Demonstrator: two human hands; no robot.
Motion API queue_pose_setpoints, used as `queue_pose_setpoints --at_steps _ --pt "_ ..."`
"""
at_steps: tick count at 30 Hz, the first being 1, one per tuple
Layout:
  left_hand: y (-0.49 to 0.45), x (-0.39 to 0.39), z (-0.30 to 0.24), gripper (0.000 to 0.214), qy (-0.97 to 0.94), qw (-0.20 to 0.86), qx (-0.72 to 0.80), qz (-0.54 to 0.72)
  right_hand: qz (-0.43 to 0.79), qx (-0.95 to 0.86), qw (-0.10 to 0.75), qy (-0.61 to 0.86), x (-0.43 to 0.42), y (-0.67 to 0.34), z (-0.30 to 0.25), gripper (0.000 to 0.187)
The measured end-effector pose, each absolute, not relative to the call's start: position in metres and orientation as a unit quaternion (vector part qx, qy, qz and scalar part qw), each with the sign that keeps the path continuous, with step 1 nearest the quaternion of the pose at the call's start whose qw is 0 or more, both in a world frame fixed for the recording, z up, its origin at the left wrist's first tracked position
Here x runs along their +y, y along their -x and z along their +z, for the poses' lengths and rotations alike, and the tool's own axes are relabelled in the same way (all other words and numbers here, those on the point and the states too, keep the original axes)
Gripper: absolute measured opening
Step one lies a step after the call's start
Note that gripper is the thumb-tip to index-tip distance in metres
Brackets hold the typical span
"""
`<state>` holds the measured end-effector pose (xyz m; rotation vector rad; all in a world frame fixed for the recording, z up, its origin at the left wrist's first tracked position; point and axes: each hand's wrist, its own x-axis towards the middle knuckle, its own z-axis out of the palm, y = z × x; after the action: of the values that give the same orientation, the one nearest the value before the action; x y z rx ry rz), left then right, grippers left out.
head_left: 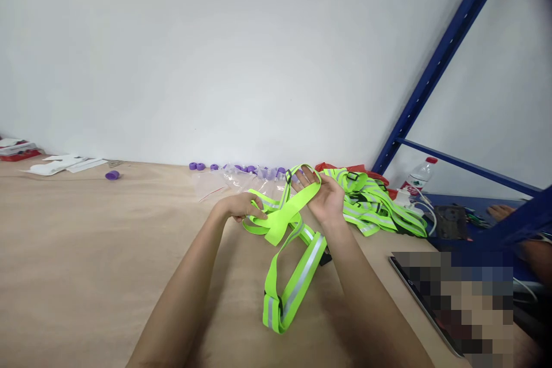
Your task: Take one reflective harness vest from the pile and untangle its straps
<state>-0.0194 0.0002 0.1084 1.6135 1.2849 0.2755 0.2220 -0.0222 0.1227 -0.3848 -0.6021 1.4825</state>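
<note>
A fluorescent yellow-green reflective vest harness (297, 276), made of elastic straps with silver stripes and black buckles, is partly lifted between my hands. My left hand (241, 206) is closed, pinching one of its straps between thumb and fingers. My right hand (325, 195) has its palm turned up, and a strap runs across its fingers, held in a loop by the thumb side. Lower down, a striped loop of the harness hangs toward me above the table. Right of my right hand lies a pile of similar harnesses (379, 210).
Clear plastic bags (241, 179) and several purple rolls (250, 169) line the wall. A purple cap-like piece (112, 175) and white papers (64, 164) lie left. Rightward are a bottle (420, 173), a tablet (425, 305), a blue metal frame (435, 69) and another person's hand (500, 211).
</note>
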Motion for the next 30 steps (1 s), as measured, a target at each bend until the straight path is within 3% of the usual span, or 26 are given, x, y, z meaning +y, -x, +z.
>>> queue_pose_setpoints --at_steps 4,7,11,13,17,22,27,30 --pt "0.022 0.002 0.108 0.063 -0.675 0.487 0.549 0.075 0.646 -0.253 0.693 0.194 -0.024 -0.218 0.124 0.014" --pt "0.025 0.005 0.105 0.072 -0.673 0.473 0.568 0.039 0.562 -0.339 0.683 0.321 -0.019 -0.217 0.120 0.019" --pt "0.017 0.008 0.091 0.091 -0.664 0.450 0.598 -0.001 0.482 -0.441 0.605 0.455 -0.017 -0.225 0.111 0.035" --pt "0.010 0.010 0.081 0.094 -0.661 0.444 0.604 -0.010 0.452 -0.529 0.492 0.523 -0.020 -0.233 0.109 0.042" --pt "0.002 0.013 0.068 0.071 -0.665 0.456 0.591 0.004 0.247 -0.699 0.153 0.653 -0.027 -0.242 0.112 0.036" --pt "0.010 0.011 0.073 0.042 -0.678 0.492 0.543 0.055 0.150 -0.763 0.133 0.615 -0.030 -0.214 0.111 0.016" --pt "0.021 0.004 0.087 0.039 -0.684 0.543 0.475 0.105 0.161 -0.822 0.078 0.542 -0.033 -0.182 0.088 0.025" --pt "0.030 0.002 0.091 0.033 -0.681 0.565 0.448 0.127 0.141 -0.824 0.084 0.542 -0.032 -0.178 0.079 0.014"
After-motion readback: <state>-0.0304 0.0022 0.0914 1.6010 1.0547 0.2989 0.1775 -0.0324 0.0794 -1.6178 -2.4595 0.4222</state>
